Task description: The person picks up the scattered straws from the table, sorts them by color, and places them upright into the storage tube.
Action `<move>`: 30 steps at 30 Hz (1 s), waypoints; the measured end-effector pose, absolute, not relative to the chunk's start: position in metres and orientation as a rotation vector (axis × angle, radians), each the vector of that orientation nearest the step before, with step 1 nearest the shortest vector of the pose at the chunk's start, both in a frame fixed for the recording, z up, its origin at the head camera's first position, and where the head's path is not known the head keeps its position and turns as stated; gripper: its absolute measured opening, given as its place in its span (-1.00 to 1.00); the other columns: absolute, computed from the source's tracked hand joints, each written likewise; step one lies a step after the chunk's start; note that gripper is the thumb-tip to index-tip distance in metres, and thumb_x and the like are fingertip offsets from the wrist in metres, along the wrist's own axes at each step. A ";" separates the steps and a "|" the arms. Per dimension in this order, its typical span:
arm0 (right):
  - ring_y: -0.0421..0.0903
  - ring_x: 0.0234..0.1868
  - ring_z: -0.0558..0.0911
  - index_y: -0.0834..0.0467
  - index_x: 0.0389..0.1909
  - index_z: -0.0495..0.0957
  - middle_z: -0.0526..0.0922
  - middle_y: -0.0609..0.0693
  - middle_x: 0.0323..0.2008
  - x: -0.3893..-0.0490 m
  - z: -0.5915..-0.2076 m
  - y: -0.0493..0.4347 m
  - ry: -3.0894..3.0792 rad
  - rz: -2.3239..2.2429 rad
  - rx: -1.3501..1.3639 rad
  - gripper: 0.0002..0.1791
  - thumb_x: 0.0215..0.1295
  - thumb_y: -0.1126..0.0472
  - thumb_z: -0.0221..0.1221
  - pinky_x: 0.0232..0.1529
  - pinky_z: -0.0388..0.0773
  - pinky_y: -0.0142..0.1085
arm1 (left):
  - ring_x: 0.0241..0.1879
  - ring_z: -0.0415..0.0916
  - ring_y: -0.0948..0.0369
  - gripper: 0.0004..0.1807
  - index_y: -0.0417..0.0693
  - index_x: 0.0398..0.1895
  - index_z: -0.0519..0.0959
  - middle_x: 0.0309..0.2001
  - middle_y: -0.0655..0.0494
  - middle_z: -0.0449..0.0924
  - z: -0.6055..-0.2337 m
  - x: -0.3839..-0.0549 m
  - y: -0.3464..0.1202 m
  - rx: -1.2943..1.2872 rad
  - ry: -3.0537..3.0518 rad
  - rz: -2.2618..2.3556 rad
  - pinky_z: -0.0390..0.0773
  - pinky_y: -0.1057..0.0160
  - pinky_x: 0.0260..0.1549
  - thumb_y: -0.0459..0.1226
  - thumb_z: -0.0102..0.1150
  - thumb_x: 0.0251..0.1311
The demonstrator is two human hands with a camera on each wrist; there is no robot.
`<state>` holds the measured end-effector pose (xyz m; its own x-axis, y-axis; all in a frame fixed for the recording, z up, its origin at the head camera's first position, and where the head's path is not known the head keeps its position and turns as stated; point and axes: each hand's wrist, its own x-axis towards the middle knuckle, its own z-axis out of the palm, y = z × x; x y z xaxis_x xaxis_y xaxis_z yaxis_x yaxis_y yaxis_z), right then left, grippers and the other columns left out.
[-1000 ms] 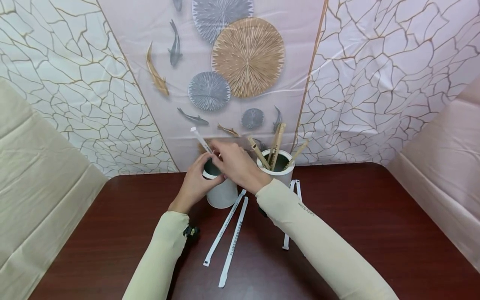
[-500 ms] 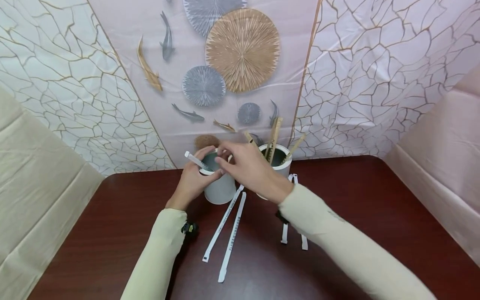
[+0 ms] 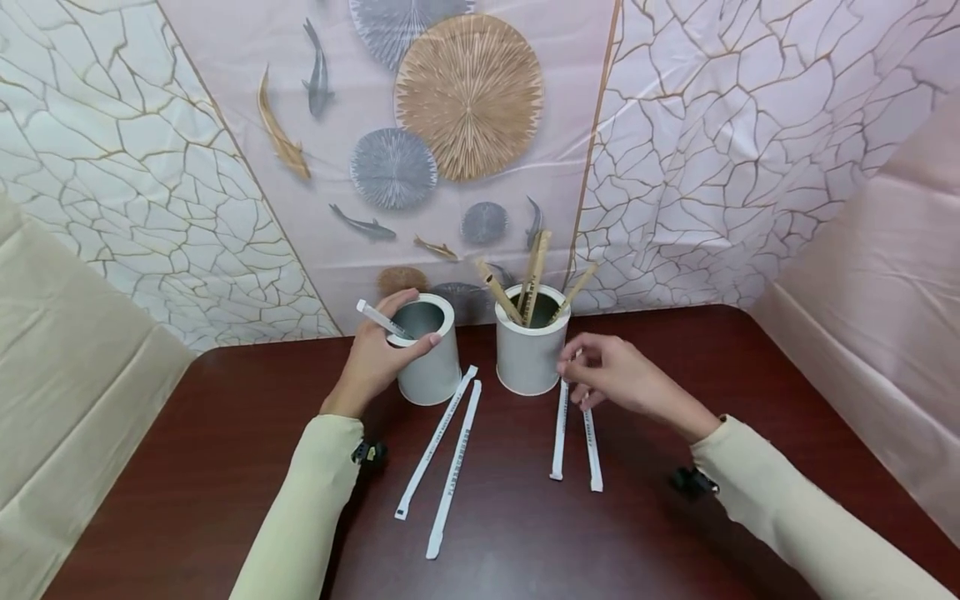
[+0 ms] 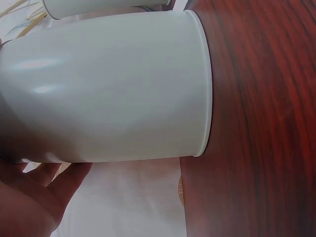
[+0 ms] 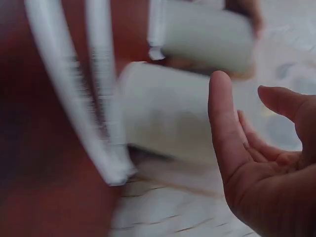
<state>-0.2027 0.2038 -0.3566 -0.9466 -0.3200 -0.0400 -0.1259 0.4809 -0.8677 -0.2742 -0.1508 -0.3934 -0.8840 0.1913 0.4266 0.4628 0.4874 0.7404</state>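
right strips [image 3: 560, 433]: upper ends behind right hand [image 3: 618, 375]; blurred, right-wrist view | print: too small | tan sticks [image 3: 537, 275]: lower ends hidden in right can [image 3: 531, 362] | left can [image 4: 108, 89]: mouth cut off, left-wrist view

Only the letters "PLA" can be read with fair confidence. They stand at the near end of a dark printed line on a long white straw [image 3: 455, 470], well in from the left edge of the surface [image 3: 225, 450]; the characters after them are too small to tell. The slanted straw [image 3: 437, 443] beside it, closer to that left edge, bears a finer line, illegible. Toward the right edge, the inner straw [image 3: 560, 429] and the outer straw [image 3: 592, 447] both carry dark lettering, blurred in the right wrist view. Near the back edge, a brown stick [image 3: 537, 279] in the right can [image 3: 531, 362] bears dark upright characters, also unreadable.
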 end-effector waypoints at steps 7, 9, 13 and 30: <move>-0.02 -0.42 0.77 0.48 -0.05 0.49 0.67 0.27 -0.22 -0.210 -0.403 0.228 2.605 -1.315 -0.077 -0.69 0.44 0.29 0.28 -0.36 0.77 -0.15 | 0.46 0.35 0.06 -0.16 -0.01 0.50 0.46 0.49 0.07 0.41 -0.396 -0.275 -0.150 -0.558 -2.436 -1.355 0.34 -0.09 0.38 -0.04 0.56 0.16; -0.05 -0.45 0.76 0.48 -0.08 0.52 0.67 0.26 -0.25 -0.212 -0.408 0.230 2.609 -1.280 -0.027 -0.70 0.43 0.29 0.29 -0.37 0.76 -0.17 | 0.46 0.34 0.07 -0.16 -0.01 0.50 0.46 0.49 0.08 0.41 -0.395 -0.275 -0.150 -0.555 -2.432 -1.353 0.34 -0.09 0.38 -0.05 0.56 0.16; -0.11 -0.54 0.73 0.39 -0.20 0.57 0.68 0.18 -0.35 -0.218 -0.413 0.225 2.652 -1.154 0.030 -0.75 0.39 0.25 0.35 -0.43 0.74 -0.22 | 0.46 0.33 0.07 -0.17 -0.01 0.50 0.46 0.49 0.09 0.41 -0.393 -0.274 -0.153 -0.548 -2.434 -1.343 0.33 -0.09 0.39 -0.05 0.56 0.16; -0.14 -0.58 0.73 0.37 -0.37 0.60 0.66 0.14 -0.49 -0.227 -0.413 0.227 2.610 -1.173 0.124 -0.84 0.37 0.33 0.22 -0.40 0.75 -0.23 | 0.46 0.34 0.07 -0.18 0.01 0.49 0.46 0.49 0.08 0.40 -0.395 -0.275 -0.152 -0.563 -2.447 -1.348 0.34 -0.09 0.38 -0.05 0.55 0.16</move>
<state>-0.2266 0.2266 -0.4130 -0.9581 -0.0351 -0.2844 0.1893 0.6675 -0.7202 -0.2752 -0.1518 -0.3947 -0.8812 0.1961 0.4301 0.4684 0.4852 0.7384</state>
